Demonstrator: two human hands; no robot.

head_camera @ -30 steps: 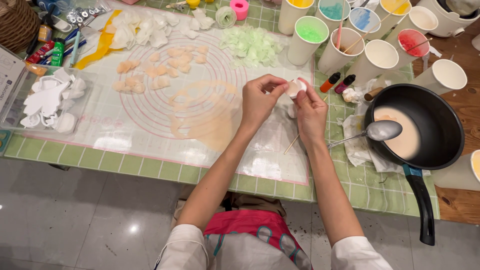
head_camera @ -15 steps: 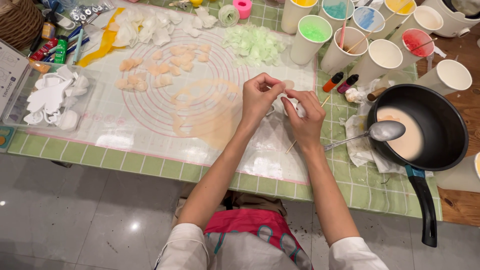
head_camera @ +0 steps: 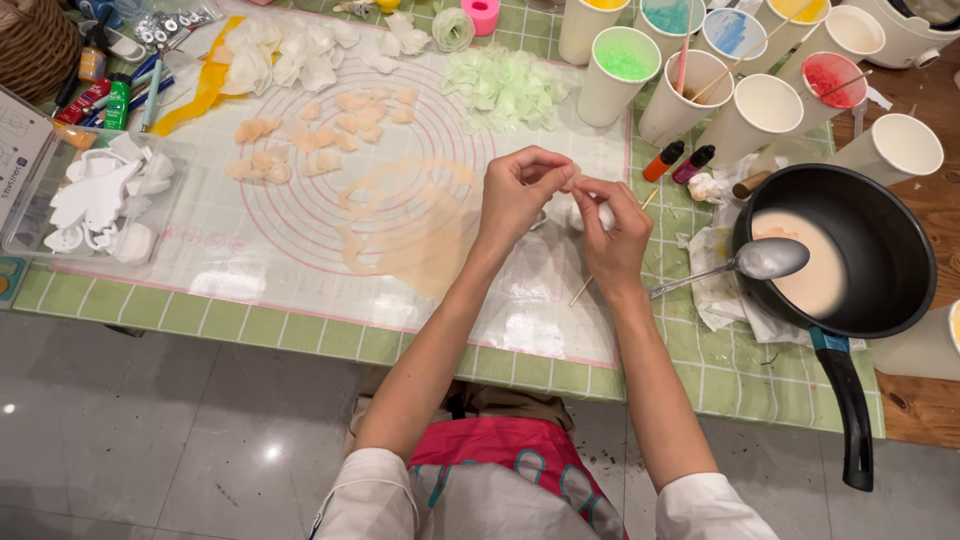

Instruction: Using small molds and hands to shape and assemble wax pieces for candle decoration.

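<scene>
Seen from the head camera, both hands meet over the right part of a translucent silicone mat printed with pink concentric rings. The left hand has thumb and forefinger closed in a pinch on the upper edge of a small pale petal piece. The right hand comes in from just beside it, fingers curled shut around a small white lump that shows between them. The petal piece lies between the two sets of fingertips, closer to the left pinch and touching the right fingertips; it is too small to tell which way its long axis runs. A thin wooden stick slants down from under the right hand toward the table edge; whether the hand grips it I cannot tell.

Materials look soft and waxy. Peach petals lie scattered on the rings, pale green ones are heaped near the far edge, and white ones lie at the far left. A clear tray of white cutter shapes sits at the left. To the right, a black pan holds creamy liquid with a metal spoon resting in it, well apart from the hands. Paper cups of coloured liquid stand behind. The table wears a green checked cloth.
</scene>
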